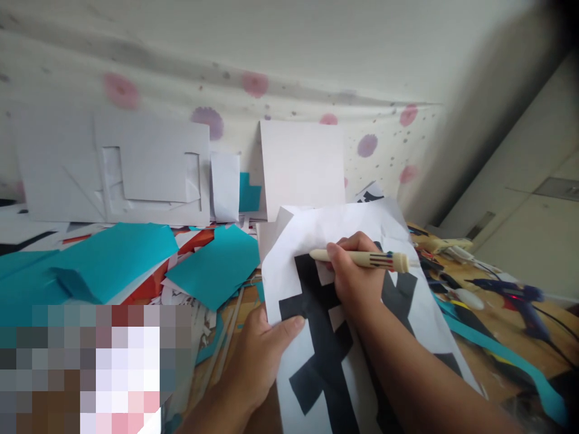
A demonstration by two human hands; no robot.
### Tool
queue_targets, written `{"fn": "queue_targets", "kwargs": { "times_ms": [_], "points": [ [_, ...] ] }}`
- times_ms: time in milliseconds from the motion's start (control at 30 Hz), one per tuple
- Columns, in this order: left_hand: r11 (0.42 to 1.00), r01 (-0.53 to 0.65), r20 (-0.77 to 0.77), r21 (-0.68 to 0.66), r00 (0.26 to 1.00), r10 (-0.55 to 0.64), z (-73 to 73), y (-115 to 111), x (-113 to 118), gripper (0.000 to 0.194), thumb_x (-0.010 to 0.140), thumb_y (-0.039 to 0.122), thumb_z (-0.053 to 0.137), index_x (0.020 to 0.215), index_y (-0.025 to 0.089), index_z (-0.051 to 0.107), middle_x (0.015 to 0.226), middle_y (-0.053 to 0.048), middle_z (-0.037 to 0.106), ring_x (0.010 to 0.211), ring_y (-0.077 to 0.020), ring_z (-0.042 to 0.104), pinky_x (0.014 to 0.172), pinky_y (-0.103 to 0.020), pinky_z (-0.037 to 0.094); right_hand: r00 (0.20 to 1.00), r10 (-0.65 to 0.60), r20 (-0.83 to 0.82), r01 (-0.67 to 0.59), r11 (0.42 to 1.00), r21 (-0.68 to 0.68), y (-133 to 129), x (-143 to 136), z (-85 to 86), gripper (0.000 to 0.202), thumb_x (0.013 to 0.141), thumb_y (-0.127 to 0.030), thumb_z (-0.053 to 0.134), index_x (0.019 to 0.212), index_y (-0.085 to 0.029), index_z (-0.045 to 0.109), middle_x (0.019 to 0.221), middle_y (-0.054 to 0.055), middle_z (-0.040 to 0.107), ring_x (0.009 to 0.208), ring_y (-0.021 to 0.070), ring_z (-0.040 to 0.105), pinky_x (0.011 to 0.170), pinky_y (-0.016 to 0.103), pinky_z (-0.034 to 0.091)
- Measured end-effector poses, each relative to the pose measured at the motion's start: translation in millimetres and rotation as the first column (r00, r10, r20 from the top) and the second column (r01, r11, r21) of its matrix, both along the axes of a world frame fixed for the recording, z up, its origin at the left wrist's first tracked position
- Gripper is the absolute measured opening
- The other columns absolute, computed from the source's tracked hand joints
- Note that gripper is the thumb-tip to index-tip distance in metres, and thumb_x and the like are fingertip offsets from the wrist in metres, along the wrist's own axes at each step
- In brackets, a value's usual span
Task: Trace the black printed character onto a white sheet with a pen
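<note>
A large white sheet of paper with bold black block shapes is held tilted up before me. My left hand grips its left edge, thumb on the printed face and fingers hidden behind. In my right hand is a cream multicolour pen with coloured sliders near its end. The pen's tip is at the top of a black shape, at or very near the paper. My right forearm covers part of the printed pattern.
Turquoise paper pieces and scraps litter the left of the wooden table. White cut boards and a blank white panel lean against the spotted wall covering. A blue glue gun with cord and a turquoise strip lie right.
</note>
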State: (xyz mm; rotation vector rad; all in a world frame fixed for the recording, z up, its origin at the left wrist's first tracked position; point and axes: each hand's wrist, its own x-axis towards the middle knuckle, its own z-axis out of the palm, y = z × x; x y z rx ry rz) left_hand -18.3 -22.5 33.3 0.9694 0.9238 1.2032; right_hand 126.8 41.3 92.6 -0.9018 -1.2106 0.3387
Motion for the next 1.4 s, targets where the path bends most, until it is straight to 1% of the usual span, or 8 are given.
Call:
{"fn": "queue_targets", "kwargs": {
  "times_ms": [133, 267, 833, 967, 1100, 1167, 1267, 1400],
  "points": [
    [1.000, 0.010, 0.028, 0.006, 1.000, -0.010, 0.6, 0.0, 0.4, 0.053, 0.074, 0.034, 0.076, 0.123, 0.020, 0.064, 0.082, -0.004, 0.073, 0.069, -0.0213, 0.067, 0.063, -0.031, 0.052, 0.996, 0.002, -0.086, -0.004, 1.000, -0.017, 2.6, 0.6, -2.5, 0.026, 0.070, -0.022, 0.066, 0.055, -0.023, 0.044, 0.048, -0.008, 0.051, 0.045, 0.0108, 0.048, 0.048, 0.027, 0.041],
    [1.000, 0.026, 0.024, 0.012, 0.999, -0.026, 2.9, -0.5, 0.1, 0.035, 0.074, 0.035, 0.075, 0.105, 0.018, 0.070, 0.079, -0.004, 0.073, 0.066, -0.0193, 0.065, 0.060, -0.028, 0.050, 0.986, 0.036, -0.160, -0.040, 0.999, -0.020, 3.6, -0.1, -4.0, 0.026, 0.071, -0.021, 0.065, 0.056, -0.023, 0.043, 0.047, -0.008, 0.051, 0.044, 0.0109, 0.047, 0.045, 0.026, 0.038],
    [0.999, 0.021, 0.033, -0.024, 0.999, -0.020, 4.0, -3.3, 1.1, 0.025, 0.074, 0.034, 0.076, 0.093, 0.018, 0.072, 0.076, -0.004, 0.072, 0.063, -0.0186, 0.064, 0.059, -0.030, 0.050, 0.991, 0.071, -0.114, -0.066, 0.997, 0.046, 2.8, -1.0, -4.7, 0.028, 0.071, -0.016, 0.063, 0.055, -0.023, 0.041, 0.046, -0.008, 0.046, 0.045, 0.0098, 0.042, 0.049, 0.027, 0.036],
    [1.000, -0.005, 0.061, -0.028, 0.998, 0.007, 4.0, 0.4, 1.9, 0.038, 0.072, 0.031, 0.077, 0.107, 0.019, 0.069, 0.081, -0.004, 0.074, 0.070, -0.0209, 0.067, 0.065, -0.031, 0.053, 0.943, 0.141, -0.300, -0.136, 0.990, 0.040, 10.6, 1.0, -6.1, 0.026, 0.071, -0.016, 0.064, 0.058, -0.022, 0.042, 0.047, -0.008, 0.050, 0.043, 0.0088, 0.045, 0.045, 0.024, 0.038],
    [0.999, -0.017, 0.098, -0.043, 0.995, 0.021, 4.7, 3.3, 2.0, 0.043, 0.070, 0.028, 0.079, 0.110, 0.018, 0.068, 0.084, -0.005, 0.076, 0.073, -0.0218, 0.070, 0.068, -0.032, 0.055, 0.860, 0.248, -0.447, -0.220, 0.969, 0.114, 17.0, 10.2, 1.5, 0.021, 0.080, -0.028, 0.064, 0.070, -0.023, 0.046, 0.046, -0.011, 0.048, 0.040, 0.0092, 0.047, 0.052, 0.028, 0.053],
    [0.998, -0.009, 0.097, -0.058, 0.995, 0.015, 4.5, 3.9, 1.0, 0.038, 0.070, 0.029, 0.080, 0.103, 0.016, 0.069, 0.083, -0.006, 0.076, 0.072, -0.0226, 0.070, 0.067, -0.033, 0.055, 0.911, 0.266, -0.315, -0.250, 0.964, 0.093, 8.5, 20.3, 3.5, 0.017, 0.083, -0.035, 0.066, 0.084, -0.022, 0.055, 0.056, -0.007, 0.061, 0.049, 0.0122, 0.058, 0.059, 0.032, 0.059],
    [0.998, -0.017, 0.082, -0.061, 0.996, 0.022, 3.4, 4.4, -0.4, 0.037, 0.070, 0.030, 0.081, 0.102, 0.015, 0.069, 0.085, -0.008, 0.077, 0.075, -0.0241, 0.071, 0.071, -0.035, 0.056, 0.970, 0.231, 0.073, -0.236, 0.970, 0.066, -24.9, 39.0, -7.5, 0.031, 0.087, -0.036, 0.067, 0.115, -0.023, 0.061, 0.086, 0.004, 0.076, 0.071, 0.0187, 0.073, 0.066, 0.034, 0.061],
    [1.000, -0.013, 0.085, -0.004, 0.996, 0.013, 2.2, 4.9, -0.4, 0.040, 0.072, 0.028, 0.080, 0.108, 0.014, 0.069, 0.098, -0.010, 0.078, 0.086, -0.0259, 0.072, 0.078, -0.036, 0.057, 0.768, 0.128, 0.628, -0.247, 0.963, 0.105, -89.0, 61.4, -47.6, 0.037, 0.090, -0.022, 0.062, 0.126, -0.028, 0.061, 0.096, 0.004, 0.078, 0.084, 0.0215, 0.076, 0.076, 0.034, 0.064]
  ]
}}
